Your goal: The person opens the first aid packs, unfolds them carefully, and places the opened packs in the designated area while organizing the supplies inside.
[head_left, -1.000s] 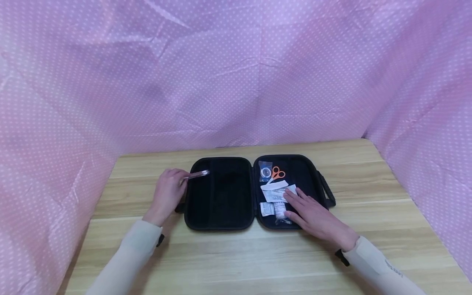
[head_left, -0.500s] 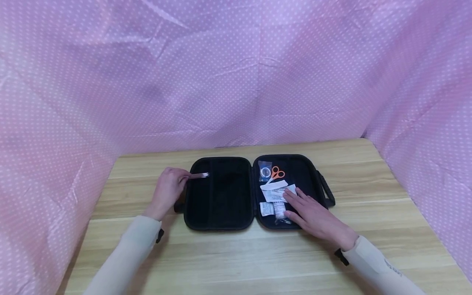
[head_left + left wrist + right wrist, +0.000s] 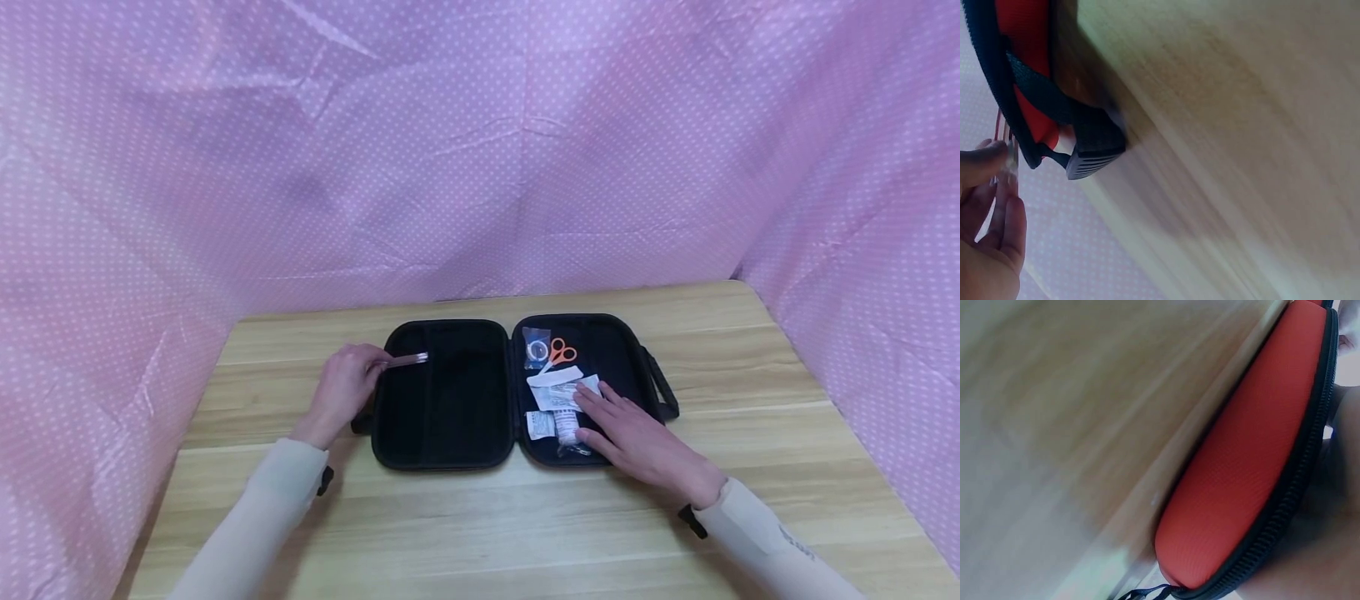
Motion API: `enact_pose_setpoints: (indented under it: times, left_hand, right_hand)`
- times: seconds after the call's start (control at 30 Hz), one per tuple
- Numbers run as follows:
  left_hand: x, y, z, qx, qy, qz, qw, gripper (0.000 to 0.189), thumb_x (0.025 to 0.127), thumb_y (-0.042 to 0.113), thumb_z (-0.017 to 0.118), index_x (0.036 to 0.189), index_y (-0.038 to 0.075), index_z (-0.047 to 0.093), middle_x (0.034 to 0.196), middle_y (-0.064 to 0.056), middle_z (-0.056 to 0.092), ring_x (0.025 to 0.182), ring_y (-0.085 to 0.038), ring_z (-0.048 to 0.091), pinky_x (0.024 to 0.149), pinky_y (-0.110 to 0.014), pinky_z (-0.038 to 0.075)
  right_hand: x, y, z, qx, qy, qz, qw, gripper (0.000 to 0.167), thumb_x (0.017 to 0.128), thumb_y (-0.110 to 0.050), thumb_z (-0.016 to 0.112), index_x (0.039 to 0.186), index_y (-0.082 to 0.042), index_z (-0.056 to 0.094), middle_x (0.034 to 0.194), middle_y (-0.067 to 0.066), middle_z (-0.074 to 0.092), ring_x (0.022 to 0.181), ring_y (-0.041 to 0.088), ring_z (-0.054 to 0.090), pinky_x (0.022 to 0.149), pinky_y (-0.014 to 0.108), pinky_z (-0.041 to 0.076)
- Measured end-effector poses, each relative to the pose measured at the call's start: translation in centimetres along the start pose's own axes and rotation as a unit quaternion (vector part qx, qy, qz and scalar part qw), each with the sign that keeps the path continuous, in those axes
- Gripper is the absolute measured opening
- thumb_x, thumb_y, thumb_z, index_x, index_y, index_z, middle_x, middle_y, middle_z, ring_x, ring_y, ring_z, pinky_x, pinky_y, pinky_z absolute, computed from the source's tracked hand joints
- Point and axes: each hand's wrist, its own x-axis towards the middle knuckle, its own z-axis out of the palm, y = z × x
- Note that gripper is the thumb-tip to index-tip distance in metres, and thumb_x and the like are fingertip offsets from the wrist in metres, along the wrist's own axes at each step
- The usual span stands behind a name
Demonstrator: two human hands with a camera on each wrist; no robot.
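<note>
Currently: slim clear item (image 3: 409, 360) over the left half of the open case (image 3: 465, 408), pinched in the left hand (image 3: 345, 387) — stowing or removing, we can't tell; the next move calls for a steady grip. Right hand (image 3: 637, 437), fingers extended, rests on a white packet (image 3: 555, 397).

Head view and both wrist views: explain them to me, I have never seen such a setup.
There is no machine here, just a person's two bare hands. The head view comes from a camera worn on the head, looking forward and down. The wrist views come from each wrist, so they show the red outside of the case close up. It lies open on a wooden table. Its right half holds orange-handled scissors, a bagged white ring and white packets. The left hand pinches a slim clear item, too small to identify. The right hand's fingers lie over the packets.
</note>
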Motion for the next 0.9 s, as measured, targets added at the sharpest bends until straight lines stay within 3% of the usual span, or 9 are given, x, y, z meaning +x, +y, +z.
enact_pose_setpoints:
  times: [0.2,0.53,0.73,0.9]
  left_hand:
    - [0.7,-0.2,0.5,-0.013,-0.024,0.025,0.9993,0.011,0.089,-0.005,0.075,0.098,0.002,0.078,0.097,-0.012,0.076,0.093,-0.034,0.069,0.086,-0.052,0.054]
    - [2.7,0.1,2.0,-0.011,-0.034,0.076,0.9964,0.011,0.088,-0.007,0.074,0.094,0.001,0.077,0.095,-0.012,0.076,0.091,-0.033,0.072,0.085,-0.050,0.056]
    - [3.6,0.1,3.0,-0.002,-0.045,0.081,0.9957,0.010,0.089,-0.006,0.074,0.092,0.003,0.076,0.094,-0.011,0.076,0.090,-0.031,0.073,0.082,-0.048,0.056]
    - [4.1,0.3,3.5,-0.020,-0.052,0.073,0.9958,0.008,0.088,-0.004,0.075,0.092,0.003,0.075,0.093,-0.011,0.076,0.089,-0.030,0.072,0.082,-0.047,0.056]
  right_hand:
    - [0.1,0.1,-0.1,0.002,-0.005,0.008,1.0000,0.067,0.108,-0.053,0.046,0.160,-0.011,0.041,0.168,0.006,0.032,0.155,0.038,0.023,0.120,0.062,0.026]
    - [0.0,-0.1,-0.2,0.005,0.005,0.003,1.0000,0.064,0.108,-0.050,0.048,0.158,-0.010,0.043,0.165,0.009,0.037,0.154,0.040,0.025,0.118,0.064,0.029]
    - [0.0,-0.2,-0.1,0.008,0.008,0.000,0.9999,0.064,0.108,-0.049,0.049,0.158,-0.010,0.044,0.165,0.009,0.037,0.154,0.041,0.026,0.117,0.064,0.029]
    - [-0.1,-0.2,0.0,0.007,0.006,-0.002,1.0000,0.064,0.108,-0.049,0.048,0.158,-0.009,0.044,0.166,0.009,0.036,0.154,0.041,0.025,0.118,0.064,0.028]
